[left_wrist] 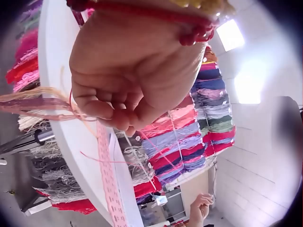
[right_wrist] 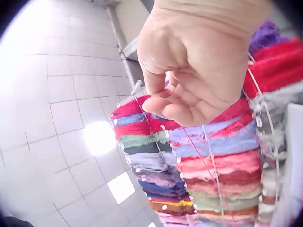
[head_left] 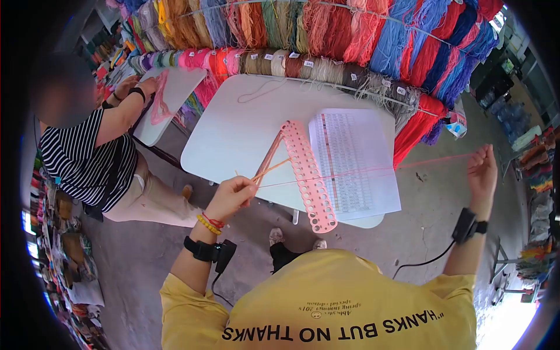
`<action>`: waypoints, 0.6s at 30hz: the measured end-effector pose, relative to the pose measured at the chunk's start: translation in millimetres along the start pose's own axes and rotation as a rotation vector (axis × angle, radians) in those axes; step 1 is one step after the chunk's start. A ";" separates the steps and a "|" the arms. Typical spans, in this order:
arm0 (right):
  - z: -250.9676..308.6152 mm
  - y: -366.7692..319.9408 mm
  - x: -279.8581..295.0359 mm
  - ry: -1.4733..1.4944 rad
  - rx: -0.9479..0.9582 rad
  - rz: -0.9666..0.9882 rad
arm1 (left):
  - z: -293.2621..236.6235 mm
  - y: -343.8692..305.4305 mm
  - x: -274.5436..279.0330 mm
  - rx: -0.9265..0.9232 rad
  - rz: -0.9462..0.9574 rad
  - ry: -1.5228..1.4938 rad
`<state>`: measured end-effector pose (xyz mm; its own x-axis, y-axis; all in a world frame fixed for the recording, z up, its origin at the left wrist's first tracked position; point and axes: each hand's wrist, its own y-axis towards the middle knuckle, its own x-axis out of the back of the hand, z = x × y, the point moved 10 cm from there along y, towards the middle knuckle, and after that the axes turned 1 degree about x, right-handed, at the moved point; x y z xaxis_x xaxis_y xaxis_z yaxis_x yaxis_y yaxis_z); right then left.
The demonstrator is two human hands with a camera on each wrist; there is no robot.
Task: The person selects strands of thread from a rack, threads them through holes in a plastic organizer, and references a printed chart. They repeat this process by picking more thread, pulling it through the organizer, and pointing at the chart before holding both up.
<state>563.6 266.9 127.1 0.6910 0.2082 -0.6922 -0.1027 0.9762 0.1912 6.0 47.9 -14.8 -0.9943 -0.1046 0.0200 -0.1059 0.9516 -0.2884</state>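
A thin pink thread stretches between the two hands, crossing over a printed colour chart in the head view. My left hand pinches one part of it, along with brown and orange threads that run to a pink card with rows of punched holes. Out at the far right, beyond the table edge, my right hand is raised and pinches the thread's other part. In the right wrist view the thread leaves from between thumb and curled fingers. The left wrist view shows the bundle at the fingertips.
The card and chart lie on a white table; a loose grey thread lies at its back. Hanks of coloured yarn hang behind. At left another person works at a second table.
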 end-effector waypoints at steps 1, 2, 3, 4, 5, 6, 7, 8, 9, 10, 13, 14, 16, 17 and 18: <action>28.7 11.9 54.9 -0.169 0.046 -0.215 | -2.3 -2.8 8.5 -0.007 -0.083 -0.007; 93.4 21.3 133.5 -0.242 0.231 -0.410 | -6.1 -6.4 16.8 -0.014 -0.167 -0.015; 155.3 23.6 207.9 -0.345 0.396 -0.623 | -8.2 -9.9 25.7 -0.021 -0.250 -0.023; 173.8 13.8 190.3 -0.405 0.479 -0.699 | -5.3 -9.3 31.4 -0.040 -0.276 -0.010; 190.4 2.4 167.7 -0.469 0.556 -0.781 | -2.3 -7.3 25.0 -0.012 -0.237 -0.046; 195.3 -14.5 139.8 -0.532 0.636 -0.865 | -0.1 -4.0 14.6 0.019 -0.193 -0.081; 173.5 1.5 116.2 -0.652 0.610 -0.654 | 1.8 -0.4 2.0 0.051 -0.147 -0.115; 138.1 17.0 90.3 -0.762 0.582 -0.440 | -3.5 2.1 -11.9 0.056 -0.122 -0.094; 82.3 8.0 22.1 -1.056 0.505 -0.380 | -13.7 4.7 -29.5 0.059 -0.096 -0.074; 25.1 -2.8 -46.9 -1.344 0.456 -0.304 | -21.1 7.9 -46.9 0.062 -0.071 -0.055; -163.8 -33.4 -130.6 -0.893 -0.125 0.170 | -58.2 16.2 -96.9 -0.232 0.004 0.058; -213.7 -49.9 -145.5 -0.850 -0.231 0.356 | -69.4 16.9 -113.8 -0.326 0.038 0.075; -256.3 -79.6 -182.4 -0.806 -0.283 0.519 | -83.6 17.7 -138.6 -0.387 0.120 0.018; -266.5 -85.2 -188.4 -0.784 -0.294 0.563 | -87.3 18.5 -148.2 -0.350 0.166 -0.057; -270.8 -87.4 -194.7 -0.773 -0.277 0.581 | -87.7 19.6 -153.9 -0.313 0.212 -0.132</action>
<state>244.3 157.6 56.7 0.7455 0.6562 0.1170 -0.6665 0.7360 0.1189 156.0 108.0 60.4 -0.9867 0.0872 -0.1374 0.0834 0.9960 0.0328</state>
